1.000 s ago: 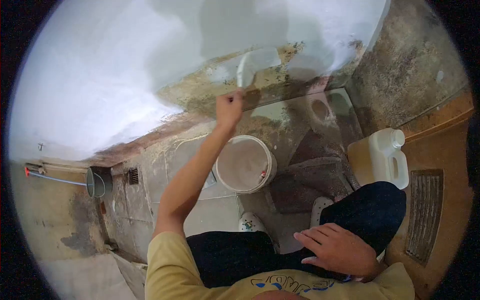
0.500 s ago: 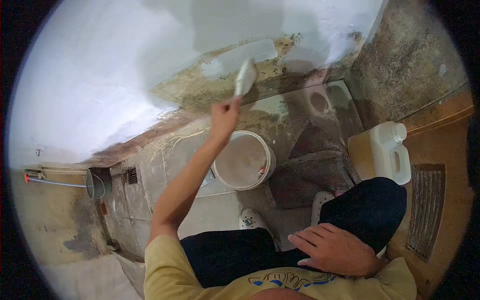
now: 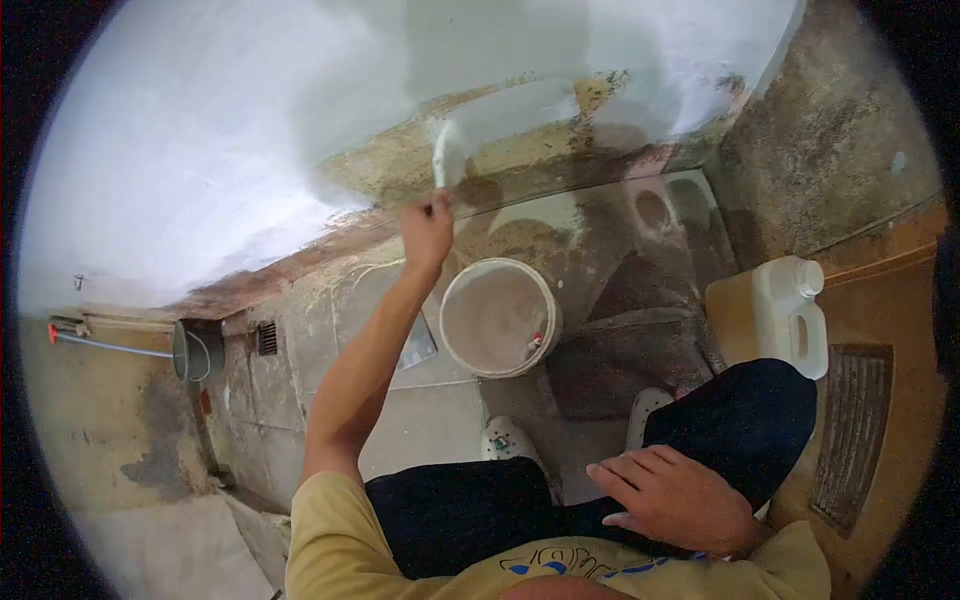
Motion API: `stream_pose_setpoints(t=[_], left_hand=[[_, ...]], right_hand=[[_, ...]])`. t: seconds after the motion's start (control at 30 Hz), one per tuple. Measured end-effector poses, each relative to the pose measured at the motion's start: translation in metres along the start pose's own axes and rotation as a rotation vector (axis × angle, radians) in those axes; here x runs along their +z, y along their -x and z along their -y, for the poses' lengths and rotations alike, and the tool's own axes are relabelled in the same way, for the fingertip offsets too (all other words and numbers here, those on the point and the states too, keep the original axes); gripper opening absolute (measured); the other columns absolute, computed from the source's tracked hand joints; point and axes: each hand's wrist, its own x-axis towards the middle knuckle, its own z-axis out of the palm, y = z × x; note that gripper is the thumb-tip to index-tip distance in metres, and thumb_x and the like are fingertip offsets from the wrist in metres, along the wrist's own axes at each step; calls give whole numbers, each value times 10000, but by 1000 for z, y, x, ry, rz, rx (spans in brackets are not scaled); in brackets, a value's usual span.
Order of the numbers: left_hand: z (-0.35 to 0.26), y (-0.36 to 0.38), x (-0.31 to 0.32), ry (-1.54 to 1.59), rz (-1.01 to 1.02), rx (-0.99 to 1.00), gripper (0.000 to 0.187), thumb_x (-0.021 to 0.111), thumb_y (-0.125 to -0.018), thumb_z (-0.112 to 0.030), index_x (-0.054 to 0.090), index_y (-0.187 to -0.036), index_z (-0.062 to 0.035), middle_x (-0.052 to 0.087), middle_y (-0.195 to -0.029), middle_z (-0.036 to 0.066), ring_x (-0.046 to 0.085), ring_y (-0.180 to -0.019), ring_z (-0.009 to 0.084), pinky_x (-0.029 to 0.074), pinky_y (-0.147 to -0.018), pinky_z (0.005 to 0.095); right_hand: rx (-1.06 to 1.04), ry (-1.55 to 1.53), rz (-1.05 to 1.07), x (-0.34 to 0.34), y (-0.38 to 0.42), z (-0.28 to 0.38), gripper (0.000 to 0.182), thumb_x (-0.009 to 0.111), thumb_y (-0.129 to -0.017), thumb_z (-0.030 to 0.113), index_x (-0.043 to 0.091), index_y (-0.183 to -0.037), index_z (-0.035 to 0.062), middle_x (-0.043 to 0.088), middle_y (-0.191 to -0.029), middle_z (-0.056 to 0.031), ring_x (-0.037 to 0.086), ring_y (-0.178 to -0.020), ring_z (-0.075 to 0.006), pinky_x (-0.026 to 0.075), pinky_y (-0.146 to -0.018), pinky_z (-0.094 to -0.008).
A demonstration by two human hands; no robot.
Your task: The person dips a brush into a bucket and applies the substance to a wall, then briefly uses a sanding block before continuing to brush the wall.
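Observation:
My left hand (image 3: 427, 232) is closed around the handle of a paintbrush (image 3: 447, 160). The brush points up, its pale head smeared by motion against the discoloured lower part of the wall (image 3: 400, 165). To the right of the brush, a pale grey-white coated patch (image 3: 525, 108) shows on that bare, yellowish strip. Just below my left hand, a round white bucket (image 3: 500, 263) stands on the floor with a greyish inside and a small red and white spot near its right side. My right hand (image 3: 685, 498) lies on my right thigh, holding nothing, fingers stretched out.
A translucent jug (image 3: 790, 315) stands at the right by a brown panel with a slatted vent (image 3: 852, 440). A dark mat (image 3: 625, 365) lies right of the bucket. At the far left are a dark pail (image 3: 190, 352) and a blue-handled tool (image 3: 115, 346).
My left hand and the brush have moved left along the lower wall. My right hand stays on my thigh. The view has shifted slightly.

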Motion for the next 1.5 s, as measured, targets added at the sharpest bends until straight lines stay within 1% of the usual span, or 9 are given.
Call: stream_pose_setpoints(t=[0.13, 0.27, 0.57, 0.83, 0.97, 1.13, 1.27, 1.33, 1.5], left_hand=[[20, 32, -37, 116, -77, -230, 454, 571, -935, -304, 614, -679, 68, 516, -532, 90, 420, -494, 144, 363, -480, 351], [19, 50, -26, 131, 52, -193, 388, 558, -946, -330, 651, -830, 29, 547, -624, 37, 416, -442, 84, 313, -405, 269], [-50, 7, 36, 37, 104, 220, 456, 567, -928, -283, 546, -635, 66, 419, -482, 73, 330, -487, 156, 301, -468, 385], [-14, 25, -16, 217, -13, -250, 513, 546, -956, -330, 534, -579, 19, 430, -511, 26, 354, -470, 120, 289, -454, 351], [-10, 37, -24, 248, 35, -267, 489, 552, -952, -320, 539, -596, 15, 435, -522, 21, 361, -463, 110, 295, -450, 353], [-32, 22, -9, 129, -58, 34, 482, 563, -935, -293, 532, -618, 69, 434, -495, 63, 368, -458, 130, 316, -460, 386], [5, 12, 1, 47, -37, 15, 477, 567, -928, -284, 518, -631, 86, 406, -485, 80, 363, -475, 134, 313, -468, 395], [4, 20, -1, 33, -114, 178, 488, 541, -947, -355, 582, -621, 6, 491, -507, 28, 405, -405, 115, 300, -397, 312], [-11, 12, -9, 44, -51, 85, 479, 562, -924, -287, 540, -624, 85, 469, -488, 113, 400, -455, 163, 316, -463, 392]], right_hand=[[-137, 12, -3, 6, -2, -4, 523, 538, -923, 354, 457, -1309, 11, 564, -1185, -165, 541, -1121, -299, 430, -971, -395], [-91, 1, 13, 3, 1, -1, 524, 536, -924, 352, 452, -1312, 9, 566, -1172, -165, 543, -1115, -297, 428, -973, -398], [48, -1, -49, 1, 9, 8, 580, 669, -850, 333, 469, -1296, 22, 568, -1208, -145, 560, -1084, -286, 440, -959, -389], [-14, -23, 18, 0, -1, -1, 598, 676, -838, 350, 476, -1301, 28, 578, -1192, -140, 560, -1081, -282, 438, -952, -385], [-47, 23, -11, 2, -1, -4, 550, 578, -890, 381, 485, -1291, 17, 589, -1121, -138, 565, -1056, -273, 445, -938, -389], [17, 11, -49, 4, 1, -2, 546, 577, -891, 382, 485, -1297, 29, 593, -1140, -136, 565, -1077, -273, 444, -948, -382], [6, 13, -44, 1, 1, 0, 546, 575, -894, 381, 481, -1297, 25, 595, -1144, -136, 567, -1079, -273, 442, -950, -380], [-9, 11, -44, 0, 2, -1, 545, 570, -898, 379, 478, -1295, 17, 595, -1135, -139, 569, -1070, -274, 443, -947, -379], [-10, 13, -60, 1, 3, -3, 543, 564, -903, 380, 478, -1289, 8, 597, -1104, -144, 571, -1056, -275, 446, -937, -381]])
